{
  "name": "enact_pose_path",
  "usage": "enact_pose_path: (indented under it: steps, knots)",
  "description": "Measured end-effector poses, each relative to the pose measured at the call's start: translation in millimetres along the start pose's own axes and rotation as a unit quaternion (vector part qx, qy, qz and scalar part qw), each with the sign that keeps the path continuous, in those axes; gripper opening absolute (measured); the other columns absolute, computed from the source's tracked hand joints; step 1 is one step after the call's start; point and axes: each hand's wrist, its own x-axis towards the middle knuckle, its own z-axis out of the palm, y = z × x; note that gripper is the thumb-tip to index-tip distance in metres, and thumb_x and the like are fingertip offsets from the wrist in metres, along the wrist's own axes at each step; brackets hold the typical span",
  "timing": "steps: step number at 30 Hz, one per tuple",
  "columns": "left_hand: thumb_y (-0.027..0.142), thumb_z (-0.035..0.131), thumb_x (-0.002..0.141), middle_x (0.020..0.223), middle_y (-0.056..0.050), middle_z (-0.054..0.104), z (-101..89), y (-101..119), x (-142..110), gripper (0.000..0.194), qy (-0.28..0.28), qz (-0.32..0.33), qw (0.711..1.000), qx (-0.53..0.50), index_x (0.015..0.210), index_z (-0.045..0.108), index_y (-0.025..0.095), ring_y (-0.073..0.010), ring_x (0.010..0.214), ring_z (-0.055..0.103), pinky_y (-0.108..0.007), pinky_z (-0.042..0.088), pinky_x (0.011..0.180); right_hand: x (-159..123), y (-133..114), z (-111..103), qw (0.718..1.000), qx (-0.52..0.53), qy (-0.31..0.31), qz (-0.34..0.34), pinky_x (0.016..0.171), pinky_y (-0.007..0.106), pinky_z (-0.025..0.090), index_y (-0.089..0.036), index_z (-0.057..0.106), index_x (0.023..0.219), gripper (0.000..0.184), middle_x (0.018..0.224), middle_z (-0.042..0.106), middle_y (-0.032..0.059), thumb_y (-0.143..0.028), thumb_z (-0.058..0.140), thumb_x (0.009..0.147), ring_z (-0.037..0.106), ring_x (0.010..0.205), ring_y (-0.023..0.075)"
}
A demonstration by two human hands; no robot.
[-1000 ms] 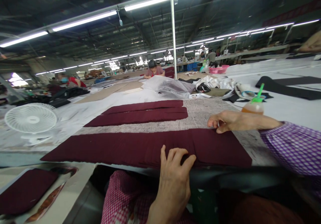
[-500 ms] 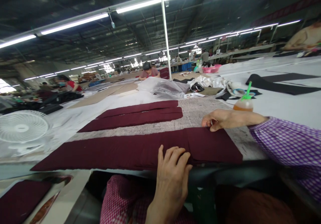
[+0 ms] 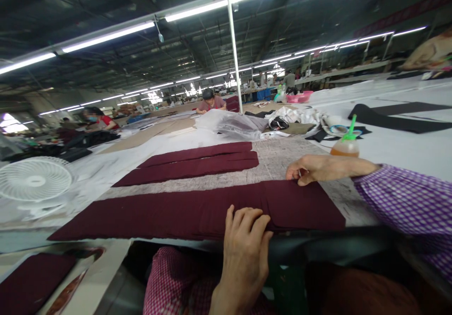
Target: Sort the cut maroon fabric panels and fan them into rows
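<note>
Change: the left hand's point(image 3: 245, 244) thumb has been drawn nearer its fingers — the cloth point(image 3: 151, 211) has hardly been moved, so the same spot seems to be worked on.
Left fingers: bent and loosely set on the near edge; whether cloth is gripped cannot be told.
Right hand point(image 3: 307, 169): thumb and finger curled at the far edge — a pinch cannot be made out.
Cloth: laid along the table's point(image 3: 282, 155) near side; dark red, long, flat, creased between the hands.
Strips point(image 3: 192, 168): laid just past it.
</note>
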Motion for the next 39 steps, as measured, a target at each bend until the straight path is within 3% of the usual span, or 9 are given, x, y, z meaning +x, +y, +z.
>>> enact_pose_path:
  steps: [12,21,25,27,30,32,34,37,39]
  knots:
    - [0.003,0.056,0.088,0.101,-0.002,0.074,4.3,9,4,0.023,0.071,-0.002,0.997,-0.036,0.1,0.062,0.023,-0.025,0.101,0.066,-0.067,0.043,0.106,-1,9,1,1.0,-0.005,-0.009,0.0,0.077,0.032,0.047,-0.021,0.072,0.112,0.038,0.101,0.072,0.0056,-0.037,0.062,0.08,0.065,0.09,0.0262]
    - [0.009,0.057,0.091,0.098,-0.005,0.071,2.8,10,7,0.02,0.119,0.001,0.992,-0.031,0.106,0.061,0.021,-0.0233,0.097,0.067,-0.063,0.046,0.106,2,12,2,1.0,-0.021,-0.009,-0.012,0.078,0.031,0.05,-0.02,0.072,0.116,0.04,0.102,0.072,0.0064,-0.038,0.062,0.082,0.066,0.091,0.0254]
    - [0.026,0.062,0.094,0.126,-0.01,0.07,1.9,11,16,0.035,0.033,0.053,0.998,-0.006,0.128,0.056,0.02,-0.0297,0.124,0.06,-0.066,0.039,0.113,3,16,3,0.999,-0.042,0.002,-0.021,0.076,0.03,0.052,-0.02,0.072,0.116,0.039,0.1,0.072,0.0057,-0.036,0.062,0.082,0.068,0.088,0.0237]
    - [0.028,0.062,0.094,0.128,-0.009,0.071,5.8,8,18,0.033,-0.007,0.084,0.996,0.006,0.126,0.058,0.02,-0.0304,0.124,0.062,-0.068,0.038,0.113,0,15,3,0.998,-0.063,0.015,-0.023,0.074,0.029,0.053,-0.021,0.072,0.114,0.037,0.096,0.073,0.0051,-0.034,0.063,0.081,0.069,0.084,0.0227]
    - [0.019,0.057,0.096,0.122,-0.008,0.074,14.4,4,18,0.023,0.001,0.1,0.995,0.022,0.118,0.063,0.019,-0.0287,0.116,0.068,-0.068,0.042,0.11,-6,1,6,0.99,-0.115,0.082,-0.028,0.084,0.038,0.054,-0.02,0.073,0.113,0.035,0.103,0.072,0.0092,-0.033,0.061,0.082,0.069,0.094,0.0275]
    - [0.014,0.057,0.094,0.123,-0.008,0.074,18.5,3,16,0.026,0.007,0.097,0.995,0.026,0.119,0.063,0.019,-0.0289,0.116,0.067,-0.067,0.043,0.11,-6,-18,15,0.979,-0.144,0.137,-0.048,0.099,0.048,0.049,-0.019,0.069,0.119,0.038,0.122,0.067,0.0141,-0.034,0.055,0.088,0.063,0.113,0.0327]
    - [0.013,0.059,0.092,0.125,-0.008,0.072,20.1,3,15,0.03,0.004,0.091,0.996,0.025,0.121,0.063,0.019,-0.029,0.119,0.066,-0.064,0.044,0.111,0,-38,36,0.971,-0.153,0.165,-0.083,0.11,0.05,0.042,-0.018,0.063,0.131,0.042,0.14,0.059,0.0151,-0.036,0.042,0.099,0.054,0.13,0.0313]
    - [0.017,0.057,0.094,0.12,-0.006,0.074,20.0,4,12,0.028,-0.013,0.091,0.995,0.035,0.121,0.064,0.019,-0.025,0.117,0.066,-0.057,0.04,0.116,13,-53,81,0.965,-0.153,0.156,-0.144,0.118,0.048,0.036,-0.019,0.053,0.143,0.048,0.154,0.048,0.011,-0.039,0.03,0.106,0.038,0.146,0.0256]
    - [0.018,0.051,0.098,0.113,-0.004,0.076,19.1,4,11,0.024,-0.032,0.098,0.993,0.056,0.117,0.066,0.019,-0.0218,0.115,0.065,-0.053,0.035,0.12,21,-48,109,0.94,-0.201,0.153,-0.228,0.119,0.051,0.035,-0.021,0.059,0.139,0.046,0.153,0.05,0.0078,-0.035,0.029,0.107,0.038,0.146,0.0255]
